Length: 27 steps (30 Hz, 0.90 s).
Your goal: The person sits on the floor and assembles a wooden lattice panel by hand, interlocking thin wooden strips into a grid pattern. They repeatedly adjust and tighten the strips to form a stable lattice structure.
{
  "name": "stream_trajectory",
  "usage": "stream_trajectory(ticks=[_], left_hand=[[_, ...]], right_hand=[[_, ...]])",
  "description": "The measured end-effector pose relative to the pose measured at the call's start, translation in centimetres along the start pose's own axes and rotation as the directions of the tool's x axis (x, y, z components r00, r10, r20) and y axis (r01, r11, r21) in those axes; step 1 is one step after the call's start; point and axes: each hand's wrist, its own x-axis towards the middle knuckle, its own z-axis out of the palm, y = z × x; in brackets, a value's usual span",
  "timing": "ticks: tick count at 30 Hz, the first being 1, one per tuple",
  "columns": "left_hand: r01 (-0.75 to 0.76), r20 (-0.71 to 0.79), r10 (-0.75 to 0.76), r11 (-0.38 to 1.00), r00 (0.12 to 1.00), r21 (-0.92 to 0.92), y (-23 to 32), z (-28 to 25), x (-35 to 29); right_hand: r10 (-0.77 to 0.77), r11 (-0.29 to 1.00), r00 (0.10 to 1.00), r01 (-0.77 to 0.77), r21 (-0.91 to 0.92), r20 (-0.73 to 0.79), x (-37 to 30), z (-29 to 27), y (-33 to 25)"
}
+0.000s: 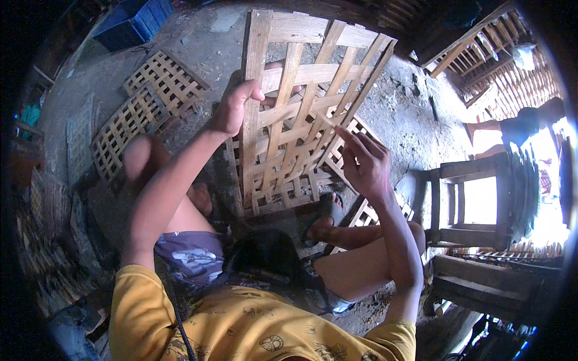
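A lattice panel of pale woven wooden strips [291, 58] stands tilted up in front of me, with a wider bar along its left side. My left hand [233, 107] grips that bar near the top, thumb on the near face and fingers reaching through behind it. Close to the panel's right side is my right hand [365, 161], its fingers drawn together and some curled. A thin pale strip [326, 121] shows at its fingertips, pointing toward the lattice; where the strip's far end lies is hard to make out.
More lattice panels [149, 95] lie overlapping on the dirt floor to the left. Another panel [360, 133] lies behind and right of the held one. A blue crate [131, 25] sits at the far left. On the right are a wooden stool [466, 173] and another person's leg [489, 133].
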Motion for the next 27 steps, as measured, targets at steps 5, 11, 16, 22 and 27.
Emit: stream_trajectory(ticks=[5, 11, 16, 22, 27], left_hand=[[-0.058, 0.051, 0.059, 0.998, 0.997, -0.019, -0.9, -0.3, 0.7], [-0.056, 0.093, 0.055, 0.998, 0.994, 0.012, -1.0, -0.5, 0.9], [-0.064, 0.090, 0.066, 0.997, 0.994, -0.031, -1.4, -0.7, 1.1], [-0.146, 0.040, 0.143, 0.884, 0.989, 0.445, -2.0, -1.5, 1.3], [-0.082, -0.025, 0.106, 0.880, 0.994, 0.469, -3.9, -0.4, 0.4]], right_hand=[[-0.055, 0.987, 0.996, 0.044, -0.158, -0.066, 0.2, 1.6, -0.9], [-0.076, 0.997, 0.972, 0.076, 0.009, 0.223, -0.5, 1.8, -0.8], [-0.085, 0.995, 0.985, 0.076, 0.065, 0.151, 0.4, 1.0, -0.4], [0.156, 0.985, 0.977, -0.144, 0.093, -0.145, 0.9, 0.8, 1.0], [0.068, 0.995, 0.936, -0.089, -0.045, -0.345, 1.3, -0.1, 4.1]])
